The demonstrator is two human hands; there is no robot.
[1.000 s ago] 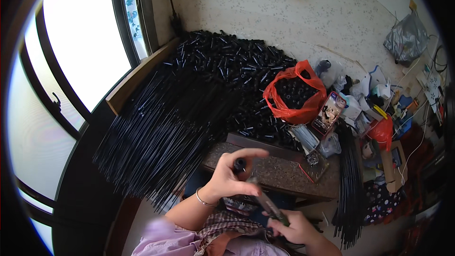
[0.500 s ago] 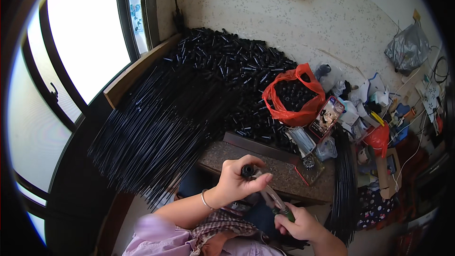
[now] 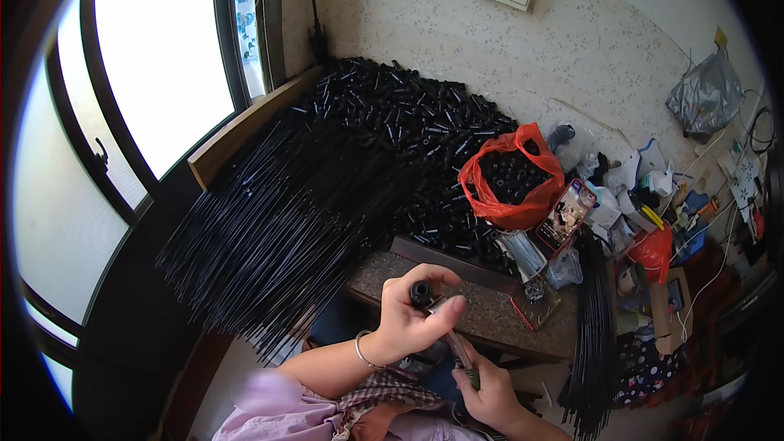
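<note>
My left hand [image 3: 408, 318] has its fingers curled tight round a small black cap [image 3: 420, 292], thumb and forefinger pinching it at the top. My right hand [image 3: 488, 388] sits lower, clenched round the green handle of a slim tool [image 3: 454, 343] whose metal shaft runs up to meet the cap. Both hands are over the near edge of a speckled stone slab [image 3: 482, 310], just in front of my chest.

As I judge it, I'm partway through fitting work: the tool tip is at or inside the cap, though I cannot tell which. The next move calls for keeping the cap steady and square while the right hand works the shaft, without letting the small part slip.

Beyond the slab lies a big fan of thin black rods [image 3: 286, 220], and behind them a heap of black tubes [image 3: 408, 122]. To the right sits a red plastic bag [image 3: 510, 184] full of black caps, beside a cluttered shelf.
</note>
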